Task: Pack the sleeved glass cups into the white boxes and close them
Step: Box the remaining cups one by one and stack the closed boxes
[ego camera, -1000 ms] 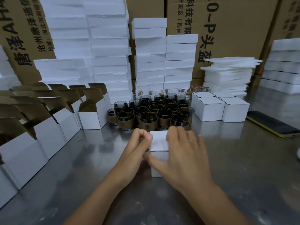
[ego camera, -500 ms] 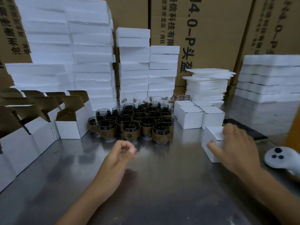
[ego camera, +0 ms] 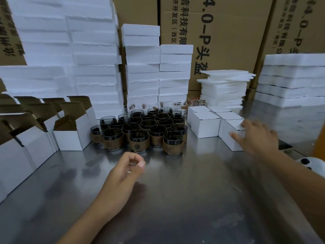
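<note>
Hands first: left hand (ego camera: 125, 170) is hovering over the tabletop (ego camera: 184, 199), fingers loosely curled and holding nothing. Right hand (ego camera: 260, 138) is resting with spread, fairly straight fingers on a closed white box (ego camera: 231, 140) at the right. Big brown cartons (ego camera: 228, 32) are standing along the back, with white foam stacks (ego camera: 70, 50) in front of them. Open white boxes (ego camera: 70, 140) are lining the left, more closed boxes (ego camera: 205, 127) are sitting just behind the touched one, and the sleeved glass cups (ego camera: 140, 131) are clustering between both groups.
</note>
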